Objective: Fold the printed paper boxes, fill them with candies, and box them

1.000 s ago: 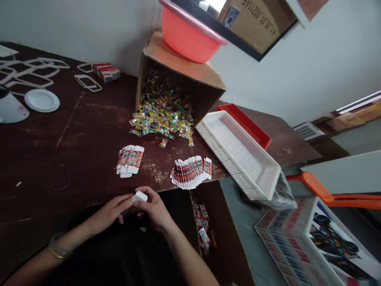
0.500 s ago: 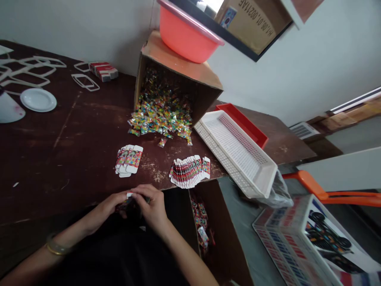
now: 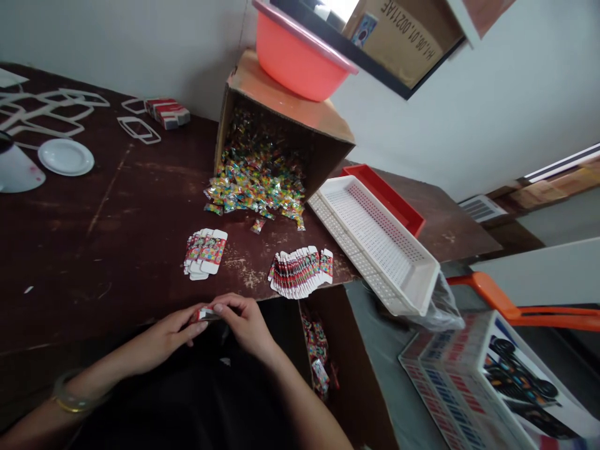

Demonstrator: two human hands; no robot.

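Both hands were on one small carton (image 3: 205,314), down by the near edge of the table (image 3: 131,269). The left hand (image 3: 171,336) had it gripped from the left, thumb on the near side, and the right hand (image 3: 244,326) was pinching around its right end. So neither hand was really nearer, the thing sat right between them. The strip of it that showed ran roughly left to right, from one hand to the other, but fingers hid most of the body, so I couldn't say for sure which way the long axis went. Straight past the hands lay an overlapping stack of printed cartons (image 3: 214,251); a fanned row of cartons (image 3: 300,273) sat off to the right, nearer the right hand. Little wrapped packets (image 3: 257,184) spilled from a cardboard box (image 3: 290,111) farther back.
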